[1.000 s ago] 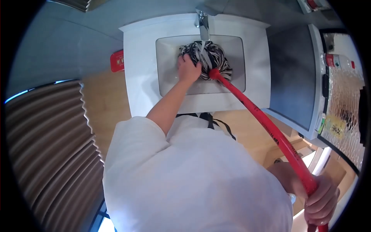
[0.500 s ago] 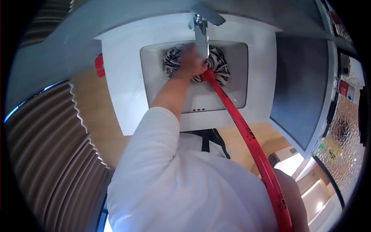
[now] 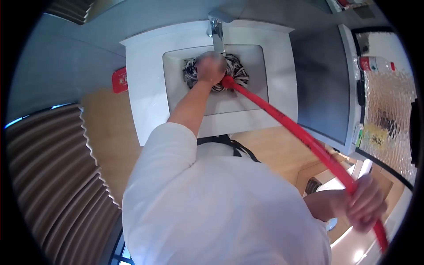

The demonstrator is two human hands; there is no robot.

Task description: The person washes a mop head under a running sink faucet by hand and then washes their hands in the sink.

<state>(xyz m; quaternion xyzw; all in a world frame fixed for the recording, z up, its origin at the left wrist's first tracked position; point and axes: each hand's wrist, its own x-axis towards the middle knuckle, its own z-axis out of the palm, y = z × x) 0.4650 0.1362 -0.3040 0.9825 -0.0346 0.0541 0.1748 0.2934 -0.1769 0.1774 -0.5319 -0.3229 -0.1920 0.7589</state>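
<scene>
A black-and-white string mop head [image 3: 237, 70] lies in the white sink [image 3: 176, 97] under the chrome faucet [image 3: 217, 37]. On its left part rests my left hand [image 3: 211, 68], smeared by motion, its fingers too blurred to make out. A red mop handle [image 3: 291, 123] runs from the mop head toward the lower right. Near its far end my right hand [image 3: 365, 203] is wrapped round the handle, slightly blurred.
A white counter [image 3: 282, 88] surrounds the sink. Left of it is a red object [image 3: 119, 80]; farther left hangs a brown pleated curtain [image 3: 53, 176]. At right stand a grey cabinet panel [image 3: 320, 84] and a bottle with a red label [image 3: 375, 64].
Since the first frame, my left hand has moved up over the mop head's left part. My right hand, out of sight half a second ago, is visible again on the handle.
</scene>
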